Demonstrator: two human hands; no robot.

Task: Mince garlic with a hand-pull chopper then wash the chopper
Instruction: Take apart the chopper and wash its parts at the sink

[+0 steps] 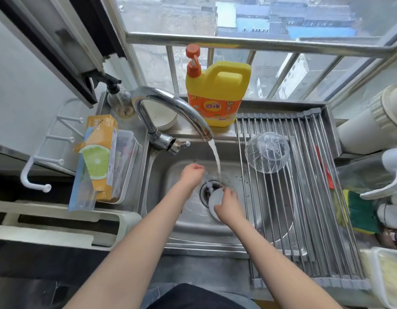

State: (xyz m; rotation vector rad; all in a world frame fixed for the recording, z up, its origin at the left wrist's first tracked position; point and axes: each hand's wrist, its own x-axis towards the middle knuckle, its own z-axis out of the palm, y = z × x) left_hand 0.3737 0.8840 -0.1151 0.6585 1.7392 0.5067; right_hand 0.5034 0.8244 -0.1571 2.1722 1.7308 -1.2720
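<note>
My right hand (227, 207) grips the white round chopper lid (214, 200) over the drain of the steel sink (162, 190). A small white part (208, 183) sticks out from the lid into the running water (216, 157). My left hand (191, 173) hovers just left of the stream with its fingers curled, and I see nothing in it. The clear chopper bowl (267, 152) lies upside down on the roll-up drying rack (304, 219) to the right of the basin.
The chrome tap (170, 105) arches over the sink from the back left. A yellow detergent jug (217, 94) stands on the back ledge. A box and plastic tub (101, 159) sit to the left, and a green-yellow sponge (358, 211) and bottles to the right.
</note>
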